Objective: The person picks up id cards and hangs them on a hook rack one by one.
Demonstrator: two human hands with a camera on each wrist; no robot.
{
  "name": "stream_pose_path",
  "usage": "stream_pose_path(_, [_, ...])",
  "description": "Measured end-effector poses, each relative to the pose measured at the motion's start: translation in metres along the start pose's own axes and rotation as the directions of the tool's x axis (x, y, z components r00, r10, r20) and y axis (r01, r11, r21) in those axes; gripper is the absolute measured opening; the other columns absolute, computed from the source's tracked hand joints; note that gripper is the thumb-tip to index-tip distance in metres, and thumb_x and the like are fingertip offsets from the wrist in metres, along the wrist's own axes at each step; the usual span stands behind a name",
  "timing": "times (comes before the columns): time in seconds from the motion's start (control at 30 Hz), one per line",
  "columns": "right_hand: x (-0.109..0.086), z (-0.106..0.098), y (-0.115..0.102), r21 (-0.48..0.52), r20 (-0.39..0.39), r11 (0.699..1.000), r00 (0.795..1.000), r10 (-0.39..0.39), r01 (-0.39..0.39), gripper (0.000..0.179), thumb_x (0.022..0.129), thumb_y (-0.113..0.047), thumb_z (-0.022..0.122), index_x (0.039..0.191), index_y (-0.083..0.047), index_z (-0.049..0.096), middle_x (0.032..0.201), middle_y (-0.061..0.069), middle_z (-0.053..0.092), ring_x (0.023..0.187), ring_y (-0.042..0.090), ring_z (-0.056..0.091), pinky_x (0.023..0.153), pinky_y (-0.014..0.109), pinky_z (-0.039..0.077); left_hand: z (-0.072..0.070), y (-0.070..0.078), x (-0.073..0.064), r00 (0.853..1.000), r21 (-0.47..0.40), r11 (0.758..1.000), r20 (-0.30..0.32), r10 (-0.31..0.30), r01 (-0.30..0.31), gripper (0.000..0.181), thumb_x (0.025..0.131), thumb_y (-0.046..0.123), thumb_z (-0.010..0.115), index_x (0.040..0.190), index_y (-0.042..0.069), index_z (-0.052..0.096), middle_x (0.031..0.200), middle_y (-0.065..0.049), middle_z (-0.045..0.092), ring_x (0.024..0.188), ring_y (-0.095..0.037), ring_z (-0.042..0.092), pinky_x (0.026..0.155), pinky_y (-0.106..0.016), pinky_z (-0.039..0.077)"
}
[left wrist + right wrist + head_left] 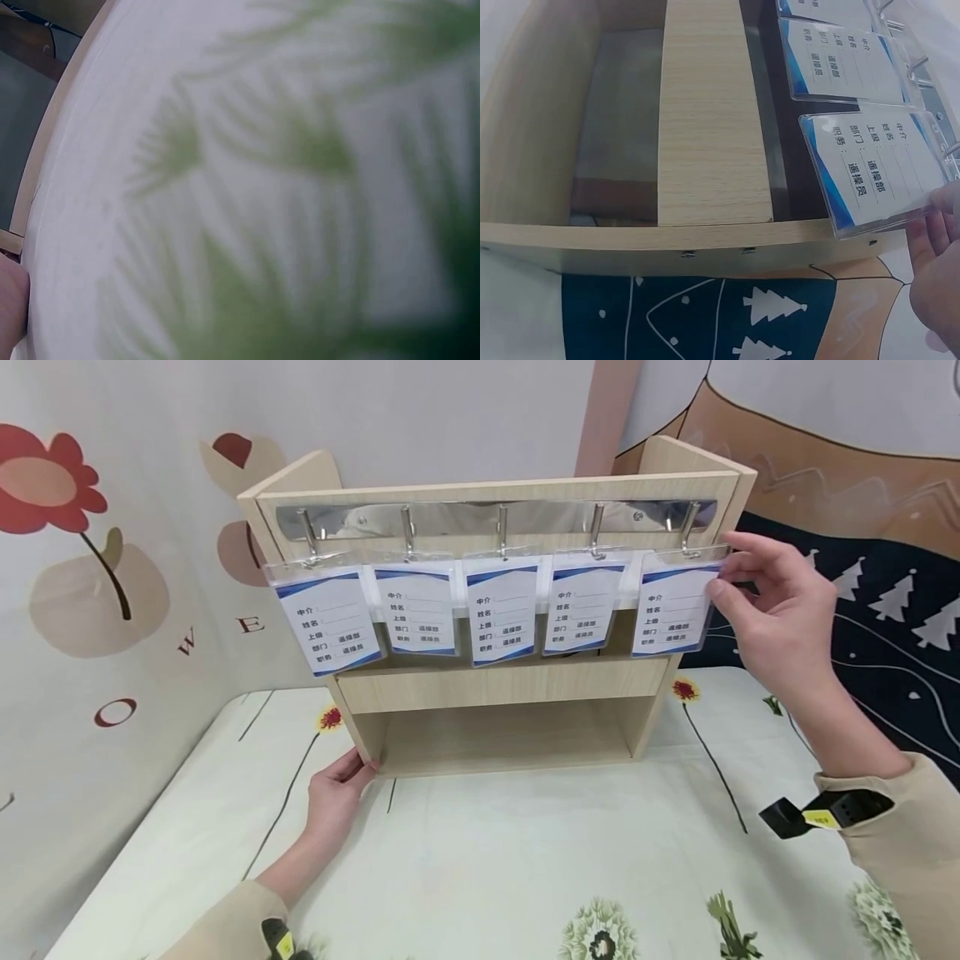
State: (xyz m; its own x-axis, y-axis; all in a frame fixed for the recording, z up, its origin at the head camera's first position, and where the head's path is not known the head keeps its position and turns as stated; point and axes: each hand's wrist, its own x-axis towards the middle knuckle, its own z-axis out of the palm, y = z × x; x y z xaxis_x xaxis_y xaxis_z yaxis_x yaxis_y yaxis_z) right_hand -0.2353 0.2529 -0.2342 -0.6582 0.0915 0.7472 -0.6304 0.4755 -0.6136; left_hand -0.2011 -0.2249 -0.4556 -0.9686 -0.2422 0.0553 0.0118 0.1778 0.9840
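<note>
A small light-wood rack stands on the cloth-covered table, with a shiny metal strip of hooks along its upper front. Several clear badge holders with white-and-blue cards hang in a row from those hooks. With thumb and fingers, my right hand pinches the right edge of the rightmost badge holder, which hangs at its hook; the right wrist view shows the thumb on its face. Low on the left, my left hand grips the bottom corner of the rack's side panel. Only a bit of that hand shows in the left wrist view.
The leftmost badge holder hangs tilted. Below the badges is a crossboard with an open lower compartment. A flower-printed cloth covers the table. Patterned curtains stand behind and to the left.
</note>
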Motion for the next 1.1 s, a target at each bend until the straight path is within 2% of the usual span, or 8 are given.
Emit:
stream_pose_path(0.6, [-0.013, -0.003, 0.008, -0.018, -0.012, 1.0, 1.0, 0.004, -0.004, 0.046, 0.095, 0.008, 0.063, 0.138, -0.009, 0.06, 0.107, -0.008, 0.064, 0.099, 0.011, 0.062, 0.089, 0.012, 0.05, 0.0, 0.001, 0.0, 0.999, 0.003, 1.0, 0.013, -0.03, 0.03, 0.049, 0.1, 0.004, 0.065, 0.147, -0.002, 0.052, 0.141, -0.022, 0.057, 0.102, 0.01, 0.062, 0.087, -0.011, 0.052])
stream_pose_path(0.73, [-0.023, -0.007, 0.015, -0.025, -0.011, 0.999, 1.0, 0.021, -0.022, 0.044, 0.095, 0.007, 0.064, 0.137, -0.009, 0.06, 0.106, -0.009, 0.064, 0.1, 0.009, 0.062, 0.088, 0.012, 0.05, -0.001, 0.0, 0.0, 1.0, 0.002, 1.0, 0.011, -0.024, 0.024, 0.048, 0.1, 0.004, 0.065, 0.146, -0.003, 0.053, 0.14, -0.022, 0.057, 0.099, 0.01, 0.063, 0.088, -0.011, 0.051])
stream_pose_path(0.9, [-0.043, -0.012, 0.029, 0.002, 0.036, 0.999, 0.998, 0.041, -0.041, 0.044, 0.095, 0.009, 0.061, 0.137, -0.005, 0.059, 0.106, -0.008, 0.065, 0.099, 0.009, 0.063, 0.085, 0.011, 0.051, -0.003, -0.001, 0.0, 1.0, 0.015, 0.999, 0.007, -0.029, 0.029, 0.045, 0.1, 0.008, 0.067, 0.142, -0.004, 0.057, 0.138, -0.023, 0.059, 0.097, 0.009, 0.064, 0.088, -0.011, 0.052])
stream_pose_path(1.1, [-0.071, -0.016, 0.045, 0.042, 0.108, 0.998, 0.994, 0.036, -0.041, 0.044, 0.093, 0.017, 0.059, 0.135, 0.004, 0.057, 0.108, -0.004, 0.065, 0.1, 0.01, 0.061, 0.086, 0.01, 0.051, -0.007, 0.008, 0.0, 0.998, 0.058, 0.998, 0.052, -0.025, 0.022, 0.048, 0.1, 0.012, 0.068, 0.143, -0.004, 0.056, 0.14, -0.022, 0.059, 0.104, 0.005, 0.064, 0.088, -0.011, 0.052])
